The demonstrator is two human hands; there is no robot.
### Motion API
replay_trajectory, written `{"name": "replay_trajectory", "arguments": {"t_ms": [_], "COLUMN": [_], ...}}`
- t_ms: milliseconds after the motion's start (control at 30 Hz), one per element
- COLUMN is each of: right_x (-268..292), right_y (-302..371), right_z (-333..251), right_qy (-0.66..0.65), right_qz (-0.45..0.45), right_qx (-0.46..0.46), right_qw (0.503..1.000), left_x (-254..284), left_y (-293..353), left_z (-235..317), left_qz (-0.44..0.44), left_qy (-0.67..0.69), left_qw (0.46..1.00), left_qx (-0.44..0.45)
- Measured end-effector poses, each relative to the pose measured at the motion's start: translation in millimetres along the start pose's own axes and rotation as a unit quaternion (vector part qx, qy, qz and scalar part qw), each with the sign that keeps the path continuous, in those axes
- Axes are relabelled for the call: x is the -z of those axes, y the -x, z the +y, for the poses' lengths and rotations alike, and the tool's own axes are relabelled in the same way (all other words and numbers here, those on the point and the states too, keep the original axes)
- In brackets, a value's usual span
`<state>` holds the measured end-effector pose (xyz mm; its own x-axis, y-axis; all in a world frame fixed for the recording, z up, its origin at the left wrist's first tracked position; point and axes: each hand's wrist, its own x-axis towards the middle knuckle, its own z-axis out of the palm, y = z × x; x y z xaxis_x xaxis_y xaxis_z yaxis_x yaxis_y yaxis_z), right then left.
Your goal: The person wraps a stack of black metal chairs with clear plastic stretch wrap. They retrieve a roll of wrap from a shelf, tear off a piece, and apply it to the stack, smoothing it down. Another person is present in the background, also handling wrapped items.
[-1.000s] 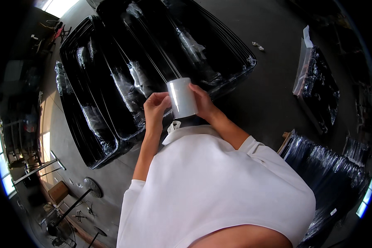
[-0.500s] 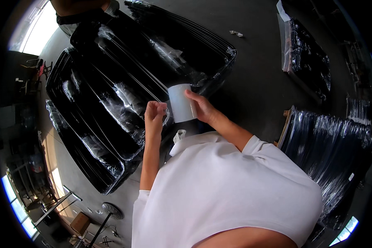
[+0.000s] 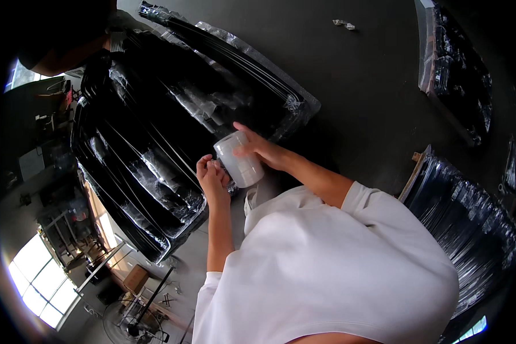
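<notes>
A roll of clear stretch film is in front of my waist, tilted, its upper end toward the far left. My right hand grips it from the right, fingers across its upper side. Close to the roll's left side, my left hand is closed with curled fingers; whether the film's loose end is between them I cannot make out. Beyond both hands lie large black panels, nested in stacks and partly wrapped in shiny clear film.
Another person's arm reaches in at the far left by the panels. At right stand a film-wrapped stack and a flat wrapped pack. A scrap lies on the grey floor. A fan and a cardboard box are at lower left.
The roll has tipped over and moved slightly left and nearer, with my right hand shifting over its upper side. The other person's arm has come further into view at the far left.
</notes>
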<state>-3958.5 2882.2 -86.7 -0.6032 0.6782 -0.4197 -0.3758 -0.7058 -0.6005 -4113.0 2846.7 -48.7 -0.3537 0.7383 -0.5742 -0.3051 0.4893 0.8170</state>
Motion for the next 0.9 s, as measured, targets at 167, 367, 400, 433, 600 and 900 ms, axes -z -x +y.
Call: {"name": "replay_trajectory", "arguments": {"t_ms": [167, 367, 400, 433, 600, 900], "right_x": [15, 32, 32, 32, 26, 23], "right_y": [-75, -122, -123, -124, -116, -124], "right_z": [-27, 3, 6, 9, -20, -12], "right_qy": [0.056, 0.046, 0.054, 0.052, 0.083, 0.191], "right_qz": [-0.029, -0.02, -0.014, -0.008, -0.014, 0.023], "right_qx": [-0.116, -0.123, -0.112, -0.104, -0.155, -0.104], "right_qw": [0.991, 0.991, 0.992, 0.993, 0.984, 0.976], "left_x": [-14, -29, -29, -30, -21, -24], "left_y": [-34, -65, -67, -66, -66, -59], "left_z": [-3, 12, 12, 13, 9, 20], "left_qz": [0.041, 0.086, 0.09, 0.092, 0.065, 0.093], "left_qy": [0.083, 0.12, 0.119, 0.115, 0.131, 0.151], "left_qw": [0.994, 0.987, 0.987, 0.988, 0.987, 0.98], "left_qx": [0.055, 0.058, 0.058, 0.055, 0.073, 0.094]}}
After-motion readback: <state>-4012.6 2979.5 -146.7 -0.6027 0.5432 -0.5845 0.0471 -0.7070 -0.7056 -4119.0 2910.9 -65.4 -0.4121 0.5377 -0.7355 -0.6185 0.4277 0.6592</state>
